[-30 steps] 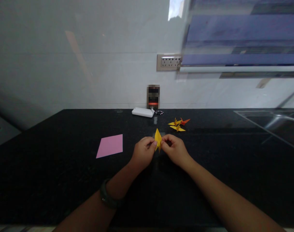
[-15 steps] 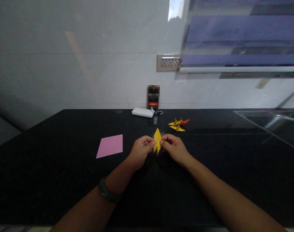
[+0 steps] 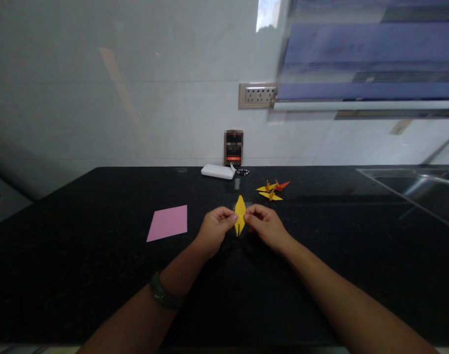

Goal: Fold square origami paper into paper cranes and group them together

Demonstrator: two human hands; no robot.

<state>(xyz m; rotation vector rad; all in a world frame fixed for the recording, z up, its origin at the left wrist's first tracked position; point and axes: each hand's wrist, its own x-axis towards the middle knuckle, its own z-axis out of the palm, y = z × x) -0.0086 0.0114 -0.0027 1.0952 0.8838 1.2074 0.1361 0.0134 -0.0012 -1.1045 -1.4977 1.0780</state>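
Note:
Between my two hands is a folded piece of yellow origami paper [image 3: 240, 212], upright, with a pointed top and two narrow legs at the bottom. My left hand [image 3: 217, 227] pinches its left edge between thumb and fingers. On the opposite edge, my right hand [image 3: 266, 225] has it pinched the same way. A flat pink paper sheet [image 3: 168, 223] lies on the counter left of my left hand. Beyond my right hand sit two yellow paper cranes [image 3: 271, 196] and an orange paper crane [image 3: 282, 186], close together.
The black countertop [image 3: 99, 275] runs to a tiled wall. A white oblong case [image 3: 218, 171] with a beaded strap lies near the wall, before a pixelated upright device [image 3: 233, 147]. A sink [image 3: 427, 189] is at the right; a wall socket [image 3: 259, 95] is above.
The yellow paper's two lower legs have come closer together, and its top point looks slightly blunter. Both hands keep their pinch in nearly the same place.

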